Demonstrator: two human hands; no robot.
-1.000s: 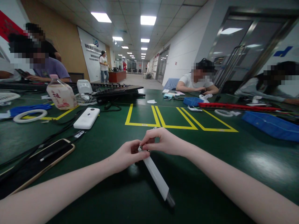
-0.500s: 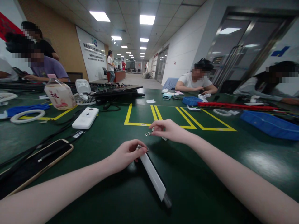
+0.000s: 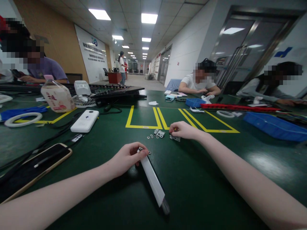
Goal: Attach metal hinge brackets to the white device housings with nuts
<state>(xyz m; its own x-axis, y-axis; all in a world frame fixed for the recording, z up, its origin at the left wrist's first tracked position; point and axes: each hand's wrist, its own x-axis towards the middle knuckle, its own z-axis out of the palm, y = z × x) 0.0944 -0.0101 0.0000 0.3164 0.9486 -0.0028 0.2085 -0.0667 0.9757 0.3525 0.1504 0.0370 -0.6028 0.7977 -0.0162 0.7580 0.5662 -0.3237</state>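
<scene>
My left hand [image 3: 131,156] is closed around the upper end of a long white bar [image 3: 153,182] with a dark edge. The bar slants toward me and ends in a dark tip. A small metal ring [image 3: 149,152] shows beside my left fingertips. Farther out, my right hand [image 3: 183,131] pinches at a small metal bracket [image 3: 175,138] with holes, low over the table; the fingers partly cover it. A second metal bracket [image 3: 159,133] lies just left of my right hand. Next to it are several small metal rings [image 3: 152,136], perhaps nuts or washers.
Yellow tape outlines [image 3: 144,127] mark the green table. On the left are a white power bank [image 3: 85,121], cables, a dark phone-like slab [image 3: 35,169], a drink bottle [image 3: 57,95] and a tape roll [image 3: 23,119]. A blue tray [image 3: 275,126] stands right. Other people sit across the table.
My right hand has moved right, from over the small rings to one bracket, uncovering the other bracket. My left hand still holds the white bar. The view has shifted slightly.
</scene>
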